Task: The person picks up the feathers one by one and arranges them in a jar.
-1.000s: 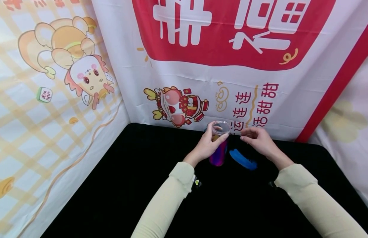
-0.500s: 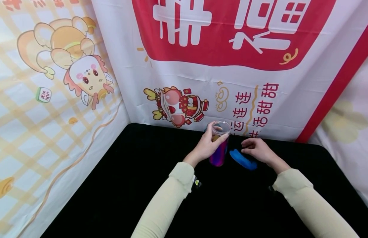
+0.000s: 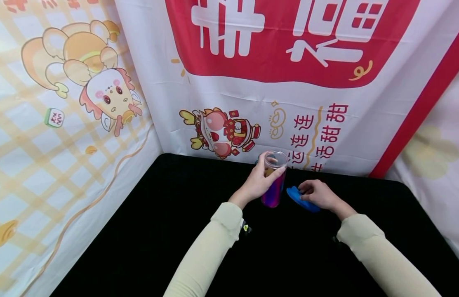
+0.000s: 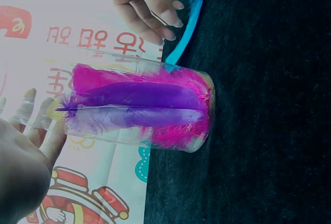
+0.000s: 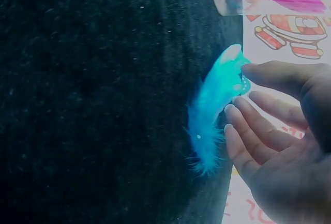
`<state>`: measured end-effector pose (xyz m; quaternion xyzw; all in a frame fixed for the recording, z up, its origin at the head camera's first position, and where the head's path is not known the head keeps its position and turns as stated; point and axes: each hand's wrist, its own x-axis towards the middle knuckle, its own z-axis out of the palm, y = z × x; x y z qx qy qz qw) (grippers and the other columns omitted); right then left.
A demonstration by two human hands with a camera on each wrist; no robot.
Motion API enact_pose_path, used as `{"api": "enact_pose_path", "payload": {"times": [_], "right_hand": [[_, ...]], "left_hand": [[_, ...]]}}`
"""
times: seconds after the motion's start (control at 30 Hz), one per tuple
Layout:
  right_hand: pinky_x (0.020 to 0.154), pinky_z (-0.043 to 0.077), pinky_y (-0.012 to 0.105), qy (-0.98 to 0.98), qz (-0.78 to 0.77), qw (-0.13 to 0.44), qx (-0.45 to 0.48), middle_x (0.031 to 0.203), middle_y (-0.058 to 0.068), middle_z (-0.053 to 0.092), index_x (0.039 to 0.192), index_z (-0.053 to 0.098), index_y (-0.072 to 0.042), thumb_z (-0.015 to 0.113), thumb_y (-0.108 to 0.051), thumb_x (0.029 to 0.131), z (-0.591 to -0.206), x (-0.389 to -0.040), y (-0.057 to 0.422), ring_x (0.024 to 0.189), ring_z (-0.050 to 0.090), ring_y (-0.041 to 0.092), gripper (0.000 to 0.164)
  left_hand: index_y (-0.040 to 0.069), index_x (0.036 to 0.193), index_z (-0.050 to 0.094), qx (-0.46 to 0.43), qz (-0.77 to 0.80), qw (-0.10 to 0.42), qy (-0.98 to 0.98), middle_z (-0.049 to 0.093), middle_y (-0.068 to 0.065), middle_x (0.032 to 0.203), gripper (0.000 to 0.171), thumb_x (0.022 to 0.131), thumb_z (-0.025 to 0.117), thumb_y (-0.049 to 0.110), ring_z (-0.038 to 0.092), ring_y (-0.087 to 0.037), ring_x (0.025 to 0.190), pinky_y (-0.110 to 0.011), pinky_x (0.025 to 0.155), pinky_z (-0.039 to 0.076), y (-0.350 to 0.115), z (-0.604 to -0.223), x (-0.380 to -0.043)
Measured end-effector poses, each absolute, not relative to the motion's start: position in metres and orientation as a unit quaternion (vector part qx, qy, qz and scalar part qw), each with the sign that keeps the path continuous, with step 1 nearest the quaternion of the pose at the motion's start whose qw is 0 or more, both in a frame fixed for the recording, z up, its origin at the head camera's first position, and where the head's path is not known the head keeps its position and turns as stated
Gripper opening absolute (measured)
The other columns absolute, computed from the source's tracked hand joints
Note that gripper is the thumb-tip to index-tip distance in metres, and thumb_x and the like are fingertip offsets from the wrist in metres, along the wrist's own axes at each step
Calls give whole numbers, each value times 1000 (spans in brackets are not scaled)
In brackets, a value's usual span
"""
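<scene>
My left hand (image 3: 256, 180) grips a clear, open-topped jar (image 3: 273, 199) around its upper part, thumb on the near side. The jar stands upright on the black cloth. Pink and purple feathers (image 4: 137, 97) fill it, seen through its wall in the left wrist view. To the right of the jar lies a curved blue feather (image 5: 212, 105) on the cloth. My right hand (image 3: 318, 194) is over that feather's far side, thumb and fingers apart and loosely bent. In the right wrist view the fingertips (image 5: 229, 110) come right up to the feather's edge, with nothing pinched between them.
A black cloth (image 3: 184, 231) covers the table. Behind its far edge hangs a white and red printed backdrop (image 3: 222, 95), close behind the jar. A yellow-checked printed sheet (image 3: 58, 136) hangs along the left side.
My right hand has come down and toward me, from above the table's far edge to the blue feather, its fingers loosening. The left hand and the jar have stayed in place.
</scene>
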<state>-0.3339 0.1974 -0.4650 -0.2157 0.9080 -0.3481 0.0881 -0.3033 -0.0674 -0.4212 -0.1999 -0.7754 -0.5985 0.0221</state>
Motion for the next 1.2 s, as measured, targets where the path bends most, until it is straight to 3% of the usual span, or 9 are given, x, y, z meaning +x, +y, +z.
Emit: {"api": "enact_pose_path", "payload": {"times": [0.33, 0.6, 0.73, 0.93, 1.2], "right_hand": [[83, 56, 44, 912, -329, 98, -224, 106, 17, 72, 117, 67, 8, 80, -11, 86, -474, -335, 195, 93, 68, 26, 38], [81, 56, 42, 917, -317, 106, -219, 98, 12, 71, 115, 69, 6, 80, -10, 84, -476, -335, 193, 90, 66, 23, 37], [83, 55, 44, 920, -308, 115, -212, 97, 9, 72, 114, 70, 4, 80, -10, 84, -478, -335, 193, 91, 66, 22, 35], [84, 56, 46, 918, -312, 125, -211, 97, 9, 73, 111, 72, 4, 78, -8, 85, -476, -333, 193, 92, 68, 23, 30], [79, 54, 35, 905, -351, 127, -204, 94, 7, 74, 109, 73, 3, 76, -7, 88, -472, -329, 194, 87, 66, 17, 23]], "left_hand": [[15, 158, 22, -205, -606, 16, -769, 51, -4, 145, 71, 103, 61, 38, 51, -22, 132, -50, 114, 38, -67, -419, -302], [21, 155, 26, -200, -606, 12, -770, 52, 2, 140, 68, 102, 61, 43, 52, -17, 131, -52, 114, 38, -68, -420, -302], [16, 157, 24, -203, -602, 14, -772, 52, 2, 140, 72, 102, 61, 45, 53, -17, 131, -53, 114, 38, -68, -422, -303], [19, 155, 25, -201, -605, 16, -771, 52, 1, 140, 68, 102, 62, 41, 53, -18, 130, -52, 113, 39, -67, -422, -303], [20, 156, 25, -200, -600, 13, -775, 52, -1, 142, 68, 103, 61, 44, 53, -17, 130, -50, 113, 40, -68, -422, -303]]}}
